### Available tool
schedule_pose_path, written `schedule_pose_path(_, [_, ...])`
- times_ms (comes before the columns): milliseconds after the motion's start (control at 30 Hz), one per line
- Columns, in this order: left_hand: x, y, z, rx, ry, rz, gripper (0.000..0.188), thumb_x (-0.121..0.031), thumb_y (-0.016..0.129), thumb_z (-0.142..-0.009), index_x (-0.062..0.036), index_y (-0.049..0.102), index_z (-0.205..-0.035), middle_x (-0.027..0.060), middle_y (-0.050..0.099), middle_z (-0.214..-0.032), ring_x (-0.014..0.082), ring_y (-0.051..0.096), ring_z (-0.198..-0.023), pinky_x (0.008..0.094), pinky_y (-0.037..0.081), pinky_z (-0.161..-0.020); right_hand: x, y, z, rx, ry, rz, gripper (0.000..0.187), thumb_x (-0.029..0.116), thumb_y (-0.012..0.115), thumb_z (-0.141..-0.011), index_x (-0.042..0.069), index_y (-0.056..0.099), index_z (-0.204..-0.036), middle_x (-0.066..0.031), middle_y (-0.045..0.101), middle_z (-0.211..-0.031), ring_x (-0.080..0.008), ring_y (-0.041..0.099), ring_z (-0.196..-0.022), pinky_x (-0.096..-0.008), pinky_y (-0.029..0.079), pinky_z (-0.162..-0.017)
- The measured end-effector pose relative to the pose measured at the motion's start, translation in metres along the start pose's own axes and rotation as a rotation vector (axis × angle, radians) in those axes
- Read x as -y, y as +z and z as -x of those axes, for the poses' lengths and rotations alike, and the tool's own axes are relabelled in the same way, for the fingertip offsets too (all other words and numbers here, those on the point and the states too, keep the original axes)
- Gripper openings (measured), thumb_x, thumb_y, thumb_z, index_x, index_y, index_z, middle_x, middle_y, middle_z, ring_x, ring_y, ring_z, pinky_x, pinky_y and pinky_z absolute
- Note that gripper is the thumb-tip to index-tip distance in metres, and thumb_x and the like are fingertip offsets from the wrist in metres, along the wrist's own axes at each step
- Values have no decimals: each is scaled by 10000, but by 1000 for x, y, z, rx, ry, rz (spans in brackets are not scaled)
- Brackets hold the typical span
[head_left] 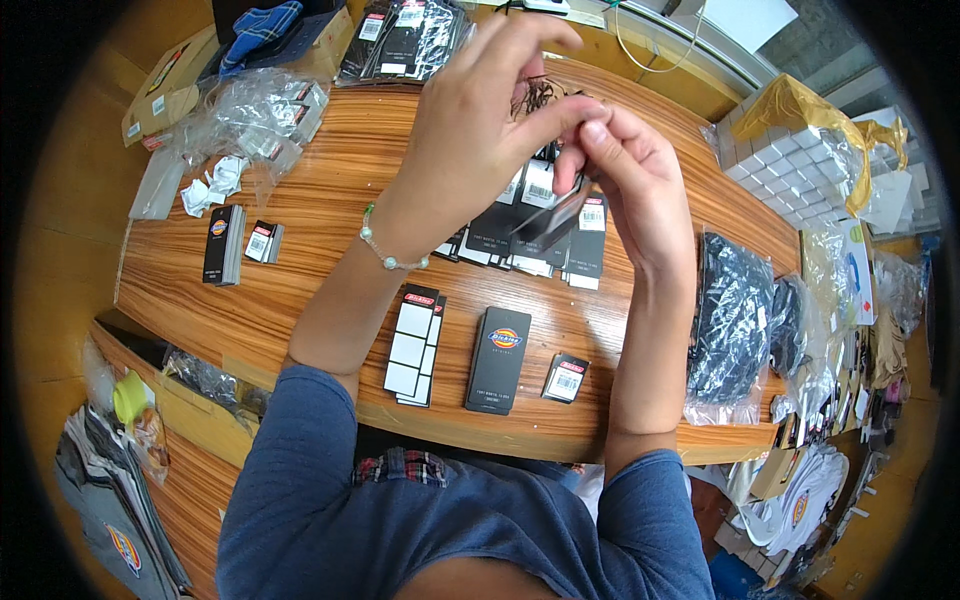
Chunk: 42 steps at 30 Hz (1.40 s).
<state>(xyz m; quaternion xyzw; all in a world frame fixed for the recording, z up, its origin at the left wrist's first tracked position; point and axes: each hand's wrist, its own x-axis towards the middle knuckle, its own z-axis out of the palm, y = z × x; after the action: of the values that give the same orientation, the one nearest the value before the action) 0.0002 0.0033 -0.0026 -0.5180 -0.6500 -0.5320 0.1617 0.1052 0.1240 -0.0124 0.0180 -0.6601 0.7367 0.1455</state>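
My left hand [475,120], with a beaded bracelet at its wrist, is raised over the far middle of the table. Its thumb reaches right to the fingertips of my right hand [640,160], where what it pinches is hidden. From the closed fingers of my right hand hangs a dark hang tag [548,222], tilted and blurred. Below lie several black hang tags with white labels [490,235], overlapping in rows. Dark strings [538,97] are bunched behind my hands. Closer to me are label strips [410,345], a black tag stack [498,360] and a small labelled stack [567,378].
Bagged tags [275,115], crumpled paper [212,187] and two more tag stacks [222,245] lie at left. More plastic-wrapped goods [405,40] are at the back. At right sit bagged dark clothing [732,320] and a block of white boxes [785,165].
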Motion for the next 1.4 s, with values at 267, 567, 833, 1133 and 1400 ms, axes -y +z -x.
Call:
schedule_pose_path(267, [-15, 27, 15, 461, -316, 544, 377, -94, 594, -831, -61, 383, -1142, 62, 529, -980, 103, 523, -898, 231, 439, -792, -6, -30, -3, -281, -181, -696, 194, 168, 436, -922, -8, 509, -961, -105, 594, -762, -163, 561, -721, -294, 466, -707])
schedule_pose_path(567, [-16, 47, 22, 315, -118, 290, 434, -51, 628, -775, -53, 391, -1138, 86, 558, -966, 165, 567, -900, 280, 462, -768, -11, -15, -7, -474, -278, -446, 163, 144, 449, -916, -2, 487, -979, -112, 617, -799, -139, 569, -719, -246, 470, -673])
schedule_pose_path(833, [-2, 54, 11, 232, -82, 115, 195, 10, 478, -793, -18, 518, -982, 120, 591, -816, 199, 588, -735, 282, 465, -642, -18, -33, -14, -418, -346, -521, 144, 119, 416, -914, -7, 482, -938, -164, 622, -867, -182, 579, -774, -284, 459, -757])
schedule_pose_path(1133, [21, 83, 6, 408, -302, 381, 169, -22, 536, -838, -12, 516, -1005, 31, 567, -897, 69, 514, -773, 204, 421, -681, -28, -70, -16, -439, -324, -472, 164, 116, 435, -904, 3, 484, -1011, -166, 608, -938, -215, 586, -847, -315, 463, -784])
schedule_pose_path(1400, [33, 123, 31, 510, -479, 411, 240, -61, 634, -775, -16, 560, -999, 18, 560, -801, 66, 523, -672, 218, 441, -613, -50, -113, -17, -568, -236, -473, 154, 78, 352, -923, 12, 476, -986, -58, 488, -730, -148, 454, -613, -327, 430, -636])
